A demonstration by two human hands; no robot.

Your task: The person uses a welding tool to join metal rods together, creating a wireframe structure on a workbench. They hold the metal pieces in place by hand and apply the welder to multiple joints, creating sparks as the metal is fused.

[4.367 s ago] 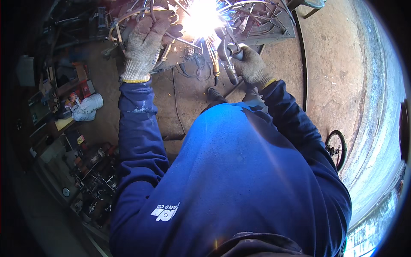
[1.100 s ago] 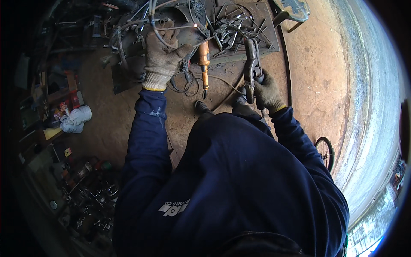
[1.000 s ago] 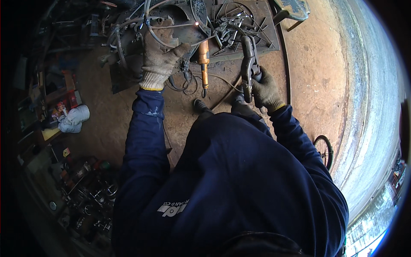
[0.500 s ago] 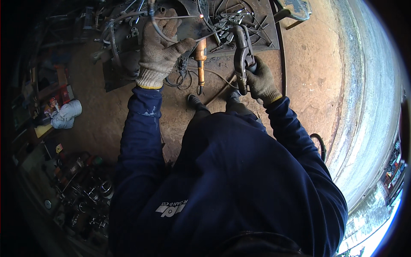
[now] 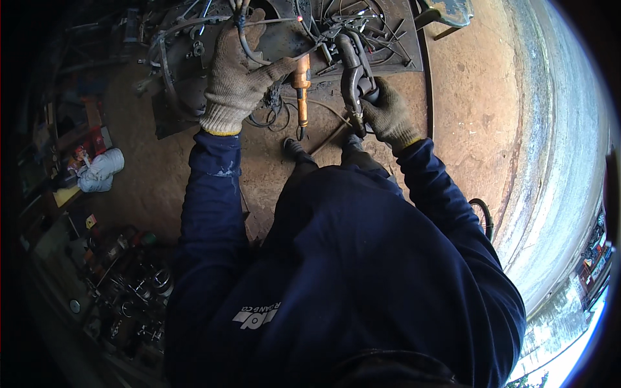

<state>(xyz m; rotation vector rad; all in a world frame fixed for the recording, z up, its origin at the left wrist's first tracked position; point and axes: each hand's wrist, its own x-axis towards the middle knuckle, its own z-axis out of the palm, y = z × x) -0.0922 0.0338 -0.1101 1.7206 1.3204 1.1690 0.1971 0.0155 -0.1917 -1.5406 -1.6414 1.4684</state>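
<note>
My left hand (image 5: 234,81), in a knitted work glove, is closed about a thin rod with a glowing tip (image 5: 284,20), though its fingers are partly hidden. A dark, curved cable or bar (image 5: 242,39) crosses in front of that glove, and the thumb points right. My gloved right hand (image 5: 391,115) grips large metal locking pliers (image 5: 352,71). Their upper end is beside thin metal pieces over the bench; whether the jaws bite on one I cannot tell. An orange angle grinder (image 5: 301,84) lies between my hands at the bench's near edge.
Thin rods and wires (image 5: 381,39) clutter the dark metal bench (image 5: 288,39). Black cable loops (image 5: 278,116) hang near my feet. A worn stool (image 5: 446,13) stands at the far right. Dark metal parts (image 5: 136,291) are piled at lower left, and a wheel (image 5: 482,218) shows on the right.
The locking pliers and my right hand have moved left and slightly up. My left hand has shifted a little left, and the glowing rod tip has moved slightly left and up.
</note>
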